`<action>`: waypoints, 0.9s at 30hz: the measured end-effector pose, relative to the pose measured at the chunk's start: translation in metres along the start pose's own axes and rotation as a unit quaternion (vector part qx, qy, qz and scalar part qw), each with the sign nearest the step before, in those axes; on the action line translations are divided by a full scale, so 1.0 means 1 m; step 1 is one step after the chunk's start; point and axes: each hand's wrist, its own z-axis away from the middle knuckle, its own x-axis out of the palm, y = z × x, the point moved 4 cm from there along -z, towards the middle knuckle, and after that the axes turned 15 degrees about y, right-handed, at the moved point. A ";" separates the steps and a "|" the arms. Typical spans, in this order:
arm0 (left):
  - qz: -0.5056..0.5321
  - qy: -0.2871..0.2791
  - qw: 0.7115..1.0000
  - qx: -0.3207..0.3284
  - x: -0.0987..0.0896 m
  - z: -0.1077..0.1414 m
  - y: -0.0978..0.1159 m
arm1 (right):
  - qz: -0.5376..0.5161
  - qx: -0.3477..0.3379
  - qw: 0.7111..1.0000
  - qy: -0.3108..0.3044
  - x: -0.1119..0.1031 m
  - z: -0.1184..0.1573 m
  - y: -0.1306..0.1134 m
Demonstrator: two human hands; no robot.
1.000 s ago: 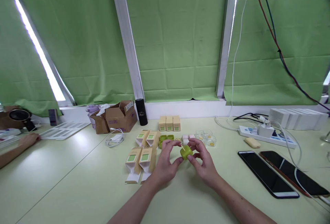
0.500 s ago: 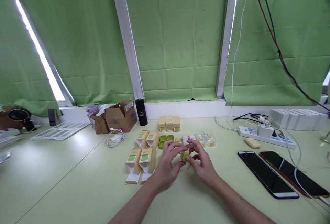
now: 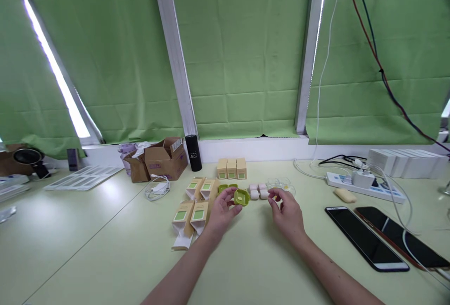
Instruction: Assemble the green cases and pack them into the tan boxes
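A small green case (image 3: 241, 197), its hollow side facing up, is held in my left hand (image 3: 224, 211) by the fingertips. My right hand (image 3: 286, 213) is to the right, fingers bent together beside several small white pieces (image 3: 258, 191); whatever it may pinch is hidden. Behind my left hand are more green cases (image 3: 227, 187), partly covered. Clear round containers (image 3: 281, 183) stand behind my right hand. Left of my left hand are several open kraft boxes (image 3: 183, 215) with green labels and white flaps.
Three closed kraft boxes (image 3: 231, 168) stand at the back beside a black cylinder (image 3: 193, 153). A cardboard box (image 3: 165, 159) and a white cable (image 3: 157, 188) are left. Two phones (image 3: 365, 237) and a power strip (image 3: 365, 187) lie right.
My hands have moved apart. The green case stays with my left hand, now showing its hollow side, while my right hand has shifted right towards the white pieces and clear containers.
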 end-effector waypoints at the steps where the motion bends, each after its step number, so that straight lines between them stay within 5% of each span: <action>1: 0.015 0.000 1.000 -0.011 0.000 0.000 0.000 | 0.024 -0.019 1.000 0.004 0.000 -0.001 0.002; 13: 0.028 -0.005 0.998 -0.049 -0.001 0.002 -0.003 | 0.259 -0.171 0.948 -0.073 0.022 -0.012 0.005; 20: 0.019 0.000 0.999 -0.027 -0.005 -0.004 -0.014 | 0.321 -0.229 0.913 -0.106 0.034 -0.020 0.002; 27: 0.017 0.001 1.000 -0.013 -0.008 -0.007 -0.020 | 0.324 -0.243 0.908 -0.106 0.038 -0.022 0.000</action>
